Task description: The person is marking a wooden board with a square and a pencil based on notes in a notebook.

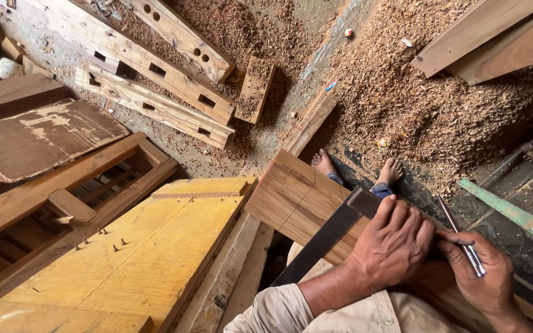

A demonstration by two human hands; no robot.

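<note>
**Marking a line across the plank with square and scriber**

Far left, a yellow board (155,246) lies flat with a few nails standing up from it, beside a slatted frame (50,203). Mortised beams (155,92) lie on the floor beyond, amid heaps of sawdust (414,98).

In the middle, the plank (291,194) slopes away from the person, its near part under the hands and its far end close to two bare feet (356,169). A dark line already crosses its face near the far end. A try square (325,237) lies on the plank, its dark blade running down to the left and its metal end showing just beyond the knuckles.

The left hand (393,246) is closed flat over the square, fingers spread and pressing it down against the wood. Just to its right, the right hand (485,277) grips a thin metal scriber (461,237) between thumb and fingers; the rod rises up and to the left from the grip. Whether its lower tip touches the wood I cannot tell, as the hand hides it. Farther right stands a green machine (513,213).

The step in hand looks like laying out: the square is seated and the marker is beside it. The next stroke calls for the left hand to keep the square from slipping and for the tip to run tight along the square's edge in one even pass.
</note>
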